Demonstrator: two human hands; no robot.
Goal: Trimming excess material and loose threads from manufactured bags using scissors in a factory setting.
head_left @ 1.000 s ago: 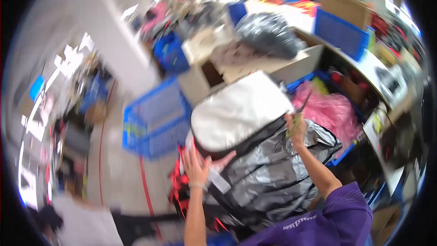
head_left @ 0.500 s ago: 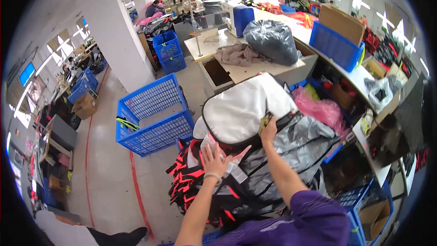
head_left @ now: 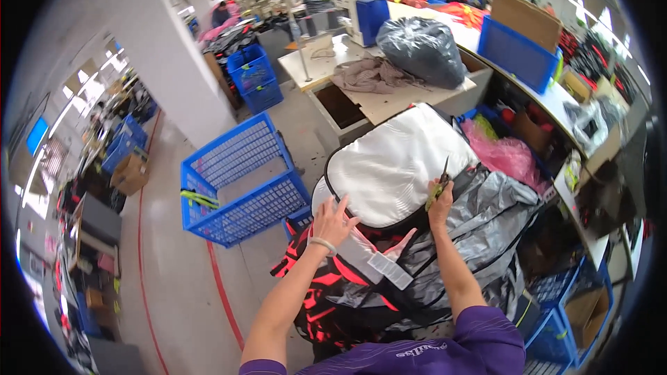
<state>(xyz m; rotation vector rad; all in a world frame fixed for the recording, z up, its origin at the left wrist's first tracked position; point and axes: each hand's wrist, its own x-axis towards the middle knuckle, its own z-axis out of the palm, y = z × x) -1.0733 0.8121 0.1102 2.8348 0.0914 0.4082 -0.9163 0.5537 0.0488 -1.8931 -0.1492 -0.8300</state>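
Note:
A padded, bag-like piece with a white panel and black edging lies on a heap in front of me. My left hand rests at its near left edge, fingers spread, holding nothing. In my right hand are scissors with yellowish handles, their dark blades pointing up over the panel's right side. Below the panel hangs a white label beside a red-pink strip. Silver-grey fabric spreads under my right forearm. Black-and-red fabric is bunched below my left one.
A blue plastic crate stands on the floor to the left. Beyond the heap, a table holds a brown cloth and a stuffed dark plastic bag. Pink plastic fills a bin at right. More blue crates are at lower right.
My view has shifted, moving the heap rightward in the picture. My left hand has moved up to the panel's edge. The scissors' blades now point upward, clear of the panel's edging.

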